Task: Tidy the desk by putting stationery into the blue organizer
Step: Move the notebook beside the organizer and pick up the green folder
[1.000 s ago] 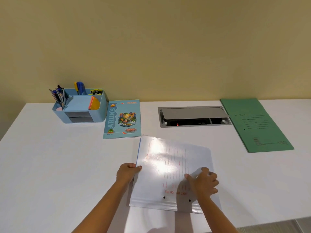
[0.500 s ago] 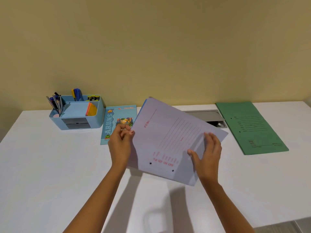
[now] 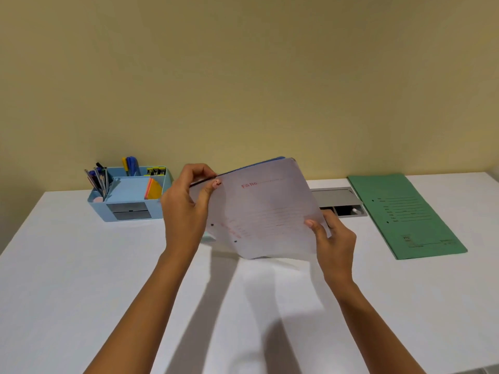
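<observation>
A pale lilac file folder [image 3: 266, 211] with red print is held up above the white desk [image 3: 67, 279], tilted, its blue inside edge showing at the top. My left hand [image 3: 186, 209] pinches its upper left corner. My right hand [image 3: 333, 241] grips its lower right edge. The blue organizer [image 3: 101, 209] stands at the back left, with pens [image 3: 98, 178], markers [image 3: 131, 166] and orange sticky notes [image 3: 154, 188] in its compartments. The folder hides the notebook behind it.
A green file folder [image 3: 405, 214] lies flat at the back right. A grey cable hatch [image 3: 337, 202] is sunk into the desk behind the raised folder. A yellow wall rises behind the desk.
Both hands lifted the lilac folder off the desk and raised it toward the back, turning it. It now covers the notebook that was visible beside the organizer.
</observation>
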Demonstrator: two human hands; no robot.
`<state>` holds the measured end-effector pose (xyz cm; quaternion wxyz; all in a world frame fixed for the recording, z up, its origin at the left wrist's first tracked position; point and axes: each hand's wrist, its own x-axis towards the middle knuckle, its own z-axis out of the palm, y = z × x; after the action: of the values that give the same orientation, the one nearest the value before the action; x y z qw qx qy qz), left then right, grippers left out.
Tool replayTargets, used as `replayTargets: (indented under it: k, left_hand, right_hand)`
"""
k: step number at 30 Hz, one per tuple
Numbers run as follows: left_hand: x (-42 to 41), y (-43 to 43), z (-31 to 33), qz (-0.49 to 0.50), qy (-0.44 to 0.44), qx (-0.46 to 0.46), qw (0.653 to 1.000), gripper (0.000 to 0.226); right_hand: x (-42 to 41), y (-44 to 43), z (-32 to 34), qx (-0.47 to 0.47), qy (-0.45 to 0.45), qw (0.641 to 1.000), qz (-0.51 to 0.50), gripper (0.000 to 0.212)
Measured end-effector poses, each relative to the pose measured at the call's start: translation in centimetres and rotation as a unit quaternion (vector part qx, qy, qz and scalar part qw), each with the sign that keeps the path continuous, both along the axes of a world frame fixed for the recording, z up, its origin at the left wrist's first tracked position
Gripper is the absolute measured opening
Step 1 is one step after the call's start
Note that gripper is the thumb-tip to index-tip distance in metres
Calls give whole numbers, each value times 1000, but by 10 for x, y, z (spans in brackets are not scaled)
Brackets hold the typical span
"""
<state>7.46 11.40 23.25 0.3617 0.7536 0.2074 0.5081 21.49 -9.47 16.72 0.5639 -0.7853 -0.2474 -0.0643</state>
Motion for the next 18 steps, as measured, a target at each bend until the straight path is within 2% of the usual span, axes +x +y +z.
replayTargets:
  k: [2, 4, 6, 8, 12, 15, 18]
  left_hand:
    - [-2, 4, -5, 19, -7, 32, 999, 29]
    - [-5, 7, -15, 40, -17, 13, 999, 47]
    - [-9, 9, -28, 58, -12, -46, 997, 61]
    - [-14, 10, -39, 34, 2, -140, 990, 74]
    - [-29, 15, -64, -88, 69, -320, 941, 59]
    - [-36, 18, -82, -149, 141, -363, 909, 45]
    - [-36, 11, -91, -171, 188, -388, 886, 40]
  right_hand:
    - [-3, 2, -3, 21, 22, 999, -12, 36]
    - [-5, 3, -7, 49, 55, 997, -22, 29]
    - [-7, 2, -10, 76, 92, 993, -23, 24]
    - [-9, 3, -12, 98, 132, 986, -18, 23]
    - [-14, 4, -21, 108, 215, 970, -24, 21]
    - [-20, 5, -28, 100, 259, 960, -37, 17]
    - [-22, 4, -36, 89, 276, 956, -49, 12]
